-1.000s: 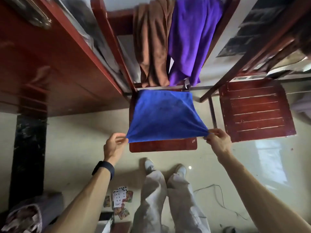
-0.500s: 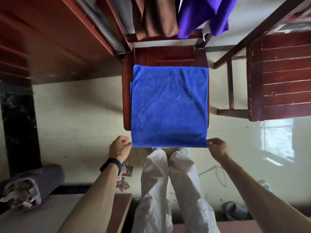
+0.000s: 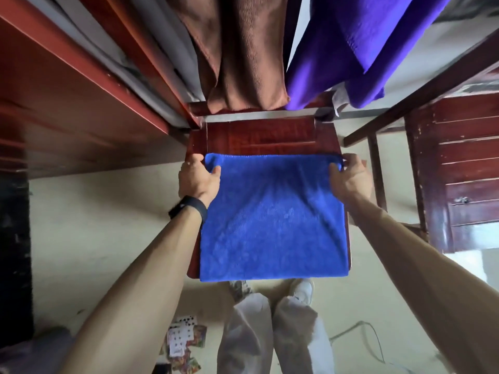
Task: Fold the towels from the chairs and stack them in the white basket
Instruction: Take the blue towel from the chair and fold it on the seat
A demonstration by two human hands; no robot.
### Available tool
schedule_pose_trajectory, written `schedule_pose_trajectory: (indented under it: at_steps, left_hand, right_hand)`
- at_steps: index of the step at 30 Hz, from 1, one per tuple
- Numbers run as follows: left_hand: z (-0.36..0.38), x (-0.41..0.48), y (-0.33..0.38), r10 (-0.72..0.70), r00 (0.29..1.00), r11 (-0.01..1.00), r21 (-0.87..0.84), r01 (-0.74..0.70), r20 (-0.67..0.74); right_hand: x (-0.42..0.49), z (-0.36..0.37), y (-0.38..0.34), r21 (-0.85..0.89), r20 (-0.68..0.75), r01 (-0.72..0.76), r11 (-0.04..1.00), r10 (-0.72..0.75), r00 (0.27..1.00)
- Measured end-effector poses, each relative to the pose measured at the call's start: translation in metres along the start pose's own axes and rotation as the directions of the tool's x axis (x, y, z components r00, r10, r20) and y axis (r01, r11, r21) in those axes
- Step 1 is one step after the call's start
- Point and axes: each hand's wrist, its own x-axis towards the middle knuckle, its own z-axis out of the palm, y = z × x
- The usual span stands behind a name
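A blue towel (image 3: 272, 220) lies folded over on the seat of a dark red wooden chair (image 3: 259, 136). My left hand (image 3: 198, 178) pinches its far left corner and my right hand (image 3: 348, 176) pinches its far right corner, both pressed down near the chair's back. A brown towel (image 3: 243, 58) and a purple towel (image 3: 351, 47) hang over the chair's backrest just beyond my hands. The white basket is not in view.
A red wooden table (image 3: 62, 98) stands at the left and a second dark slatted chair (image 3: 459, 168) at the right. Playing cards (image 3: 183, 344) and a cable (image 3: 370, 336) lie on the pale floor by my feet (image 3: 302, 290).
My hands carried the towel's near edge away from me to its far edge, folding the blue towel in half on the seat. The view dropped closer to the chair.
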Motion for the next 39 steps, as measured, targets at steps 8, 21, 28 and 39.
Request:
schedule_pose_trajectory:
  at_steps: [8,21,28,39]
  left_hand:
    - [-0.005,0.001,0.009,-0.142,0.988,0.978,-0.143,0.149,0.058]
    - [-0.071,-0.087,-0.011,-0.034,0.978,0.781,-0.605,0.154,0.206]
    - [-0.116,-0.140,-0.064,-0.059,0.858,0.809,-0.480,0.340,0.509]
    - [-0.073,-0.094,-0.069,-0.109,0.966,0.955,-0.246,0.168,0.236]
  right_hand:
    - [0.005,-0.001,0.001,0.122,0.053,-0.258,0.958,0.254,0.966]
    - [-0.071,-0.045,0.003,0.405,-0.026,-0.117,0.907,0.139,0.990]
    - [-0.146,-0.086,0.035,0.460,0.193,-0.230,0.858,0.156,0.969]
    - [-0.102,-0.056,0.031,0.221,0.064,-0.167,0.961,0.157,0.986]
